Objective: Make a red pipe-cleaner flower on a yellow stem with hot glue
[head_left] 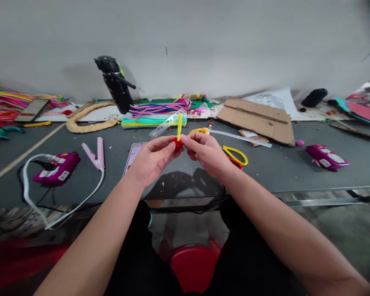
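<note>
Above the front part of the table, my left hand [154, 155] grips a small red fuzzy piece [178, 143] between thumb and fingers. A yellow pipe cleaner [179, 126] stands upright out of it. My right hand [207, 153] is closed in a pinch at the red piece's right edge; its curled fingers hide part of the contact. Behind the right hand lies a yellow glue gun [200, 130] with a long clear glue stick [240, 137]. Yellow and red tool handles [236, 156] show right of that hand. A phone [131, 159] lies partly under my left hand.
Pipe cleaner bundles [160, 109], a clear ruler [166, 124] and a black flask [117, 86] stand or lie behind the hands. Cardboard [259, 119] is at right. Purple power strips [58, 168] and a corded pink hair straightener [97, 154] are nearby. A red stool [195, 265] is below.
</note>
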Available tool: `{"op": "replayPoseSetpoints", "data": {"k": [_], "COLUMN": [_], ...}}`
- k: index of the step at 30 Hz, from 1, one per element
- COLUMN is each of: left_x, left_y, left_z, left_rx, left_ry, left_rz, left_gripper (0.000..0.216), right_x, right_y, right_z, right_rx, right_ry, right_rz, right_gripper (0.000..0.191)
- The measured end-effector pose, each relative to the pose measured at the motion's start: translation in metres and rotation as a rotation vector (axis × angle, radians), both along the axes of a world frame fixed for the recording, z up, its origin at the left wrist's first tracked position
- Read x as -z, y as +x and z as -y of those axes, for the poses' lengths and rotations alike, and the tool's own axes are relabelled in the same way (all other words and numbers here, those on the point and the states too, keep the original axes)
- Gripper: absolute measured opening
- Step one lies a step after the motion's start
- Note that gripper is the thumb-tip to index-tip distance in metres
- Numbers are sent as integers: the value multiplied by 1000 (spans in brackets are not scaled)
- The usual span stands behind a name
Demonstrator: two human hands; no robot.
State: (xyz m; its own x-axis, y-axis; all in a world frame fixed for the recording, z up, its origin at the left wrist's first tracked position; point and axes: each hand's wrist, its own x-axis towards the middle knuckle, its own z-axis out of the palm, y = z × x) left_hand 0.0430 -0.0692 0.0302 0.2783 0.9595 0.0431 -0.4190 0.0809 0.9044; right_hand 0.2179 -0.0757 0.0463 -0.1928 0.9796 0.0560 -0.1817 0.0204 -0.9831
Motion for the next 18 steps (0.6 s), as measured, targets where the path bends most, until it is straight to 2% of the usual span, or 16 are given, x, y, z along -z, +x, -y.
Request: {"op": "replayPoseSetpoints", "data": {"k": [6,11,18], "left_x": [0,0,0], "left_y": [-1,-1,1], "left_z": [0,0,1], "left_rx": [-6,-13,-23], "left_ry": [-1,5,-2], "left_rz": [-5,7,0], "left_gripper": [26,23,23], "right_x": [-2,0,4], "right_y": [1,2,0], "right_z": [0,1,1], "right_rx": [-64,-84,-41], "right_ry": [-75,-25,32], "right_rz": [-69,-58,10], "right_gripper": [50,47,48]}}
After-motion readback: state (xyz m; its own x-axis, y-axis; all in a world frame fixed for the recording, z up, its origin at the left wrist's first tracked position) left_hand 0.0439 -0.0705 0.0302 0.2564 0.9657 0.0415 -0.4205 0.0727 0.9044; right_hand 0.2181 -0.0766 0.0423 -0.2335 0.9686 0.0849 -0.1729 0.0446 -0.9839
